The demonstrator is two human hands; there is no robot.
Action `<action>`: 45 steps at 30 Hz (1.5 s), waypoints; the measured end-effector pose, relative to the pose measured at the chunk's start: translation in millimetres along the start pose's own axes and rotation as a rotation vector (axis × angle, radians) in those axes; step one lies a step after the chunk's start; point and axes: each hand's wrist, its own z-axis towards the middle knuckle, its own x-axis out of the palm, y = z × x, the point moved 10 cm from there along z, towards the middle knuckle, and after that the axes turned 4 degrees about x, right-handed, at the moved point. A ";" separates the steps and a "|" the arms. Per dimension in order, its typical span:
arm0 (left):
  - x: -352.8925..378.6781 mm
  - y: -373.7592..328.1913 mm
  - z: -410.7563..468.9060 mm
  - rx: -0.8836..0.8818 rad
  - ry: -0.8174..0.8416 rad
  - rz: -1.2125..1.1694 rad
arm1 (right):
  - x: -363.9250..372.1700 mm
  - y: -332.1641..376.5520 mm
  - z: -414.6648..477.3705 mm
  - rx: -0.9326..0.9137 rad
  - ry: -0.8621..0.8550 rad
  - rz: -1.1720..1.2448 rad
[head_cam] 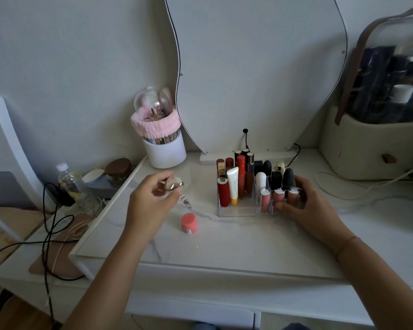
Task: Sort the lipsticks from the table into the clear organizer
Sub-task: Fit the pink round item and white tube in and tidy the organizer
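Note:
The clear organizer (236, 211) stands on the white marble table top and holds several upright lipsticks and tubes, among them a red one (223, 193) and a white tube (233, 184). My right hand (305, 206) grips the organizer's right front corner, thumb against its front wall. My left hand (153, 201) is raised left of the organizer and pinches a small rounded silver lipstick case (174, 182) with a keyring clip (186, 201) dangling under it. A short pink-capped lip product (189, 223) lies on the table below my left hand.
A white brush holder (164, 148) with a pink band and clear dome stands at the back left. A wavy mirror (260, 67) leans behind the organizer. A beige bag (372, 144) sits at the right. Cables, a bottle (68, 179) and a jar (118, 169) crowd the lower shelf on the left.

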 end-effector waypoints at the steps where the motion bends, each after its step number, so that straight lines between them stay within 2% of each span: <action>1: 5.0 -10.0 2.0 0.011 0.000 -0.049 | 0.1 0.2 -0.2 0.001 0.000 0.002; 5: 32.7 -41.4 1.1 0.066 -0.021 -0.117 | 0.8 1.2 -0.3 0.000 0.009 0.004; 12: 80.5 -55.6 -9.7 0.119 -0.007 -0.137 | 1.1 1.7 -0.6 -0.020 0.010 0.041; 20: 92.7 -55.8 -16.0 0.160 -0.046 0.038 | 1.3 2.6 -0.4 -0.007 0.015 0.051; 25: 95.6 -51.3 -18.2 0.148 -0.033 0.013 | 1.6 3.2 -0.7 -0.009 0.020 0.055; 31: 100.3 -54.7 -28.6 0.241 -0.028 0.136 | 1.7 3.7 -1.2 -0.008 0.016 0.039; 45: 122.0 -56.0 -40.5 0.318 0.088 0.266 | 1.7 3.2 -1.7 -0.005 0.021 0.023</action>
